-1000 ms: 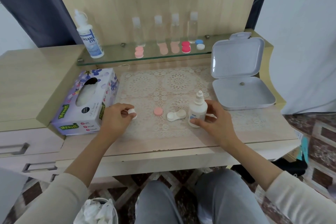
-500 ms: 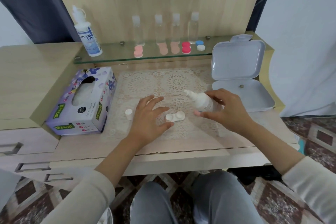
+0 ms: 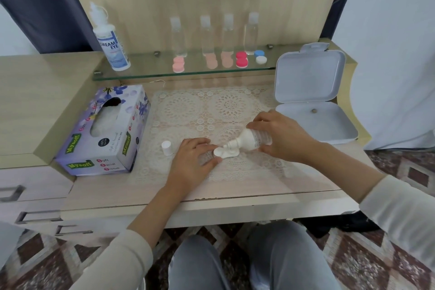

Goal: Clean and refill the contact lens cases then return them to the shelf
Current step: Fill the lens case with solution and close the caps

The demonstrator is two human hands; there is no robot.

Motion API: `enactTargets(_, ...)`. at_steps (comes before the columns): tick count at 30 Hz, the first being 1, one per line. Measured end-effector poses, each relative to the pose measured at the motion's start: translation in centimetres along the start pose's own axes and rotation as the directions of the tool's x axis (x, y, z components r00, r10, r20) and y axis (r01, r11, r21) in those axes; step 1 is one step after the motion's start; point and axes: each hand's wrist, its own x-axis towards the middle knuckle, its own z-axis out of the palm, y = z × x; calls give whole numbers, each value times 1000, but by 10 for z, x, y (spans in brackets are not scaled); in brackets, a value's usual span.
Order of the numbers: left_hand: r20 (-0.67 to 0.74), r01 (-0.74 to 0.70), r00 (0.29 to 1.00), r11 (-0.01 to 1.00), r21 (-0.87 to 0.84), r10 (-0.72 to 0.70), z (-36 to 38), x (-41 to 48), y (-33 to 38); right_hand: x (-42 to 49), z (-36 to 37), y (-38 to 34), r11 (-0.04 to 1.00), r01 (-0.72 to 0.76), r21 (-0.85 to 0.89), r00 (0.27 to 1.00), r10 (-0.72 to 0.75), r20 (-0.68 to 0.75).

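Note:
A white contact lens case (image 3: 225,153) lies open on the lace mat (image 3: 211,110). My left hand (image 3: 191,162) holds its left end between thumb and fingers. My right hand (image 3: 283,140) grips a small solution bottle (image 3: 255,140), tilted with its nozzle down over the case's right well. The bottle's white cap (image 3: 166,147) stands on the mat left of my left hand. On the glass shelf (image 3: 146,73) at the back sit several other lens cases: pink (image 3: 178,65), red (image 3: 241,59) and blue-and-white (image 3: 260,56). The pink lid seen earlier is hidden.
A large Dream Eye bottle (image 3: 110,42) stands at the shelf's left end, with several clear bottles (image 3: 227,33) behind the cases. A tissue box (image 3: 106,132) lies left of the mat. An open grey plastic box (image 3: 310,101) sits at the right.
My right hand lifted the small bottle and tipped its nozzle down onto the case. My left hand left the cap on the mat and moved right to take hold of the case.

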Motion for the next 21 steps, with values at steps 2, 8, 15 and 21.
enactTargets(2,-1,5,1000,1000,-13,-5,0,0,0,3,-2,-2,999,15,-43,999,-13,35)
enactTargets(8,0,10,1000,1000,-22,-10,0,0,-2,10,-7,-11,989,64,-132,995,-54,81)
enactTargets(15,-1,-4,1000,999,-32,4,0,0,-3,19,-13,-16,968,140,-209,986,-117,118)
enactTargets(21,2,7,1000,1000,-25,-7,1,0,-4,24,-23,-25,947,159,-278,977,-111,182)
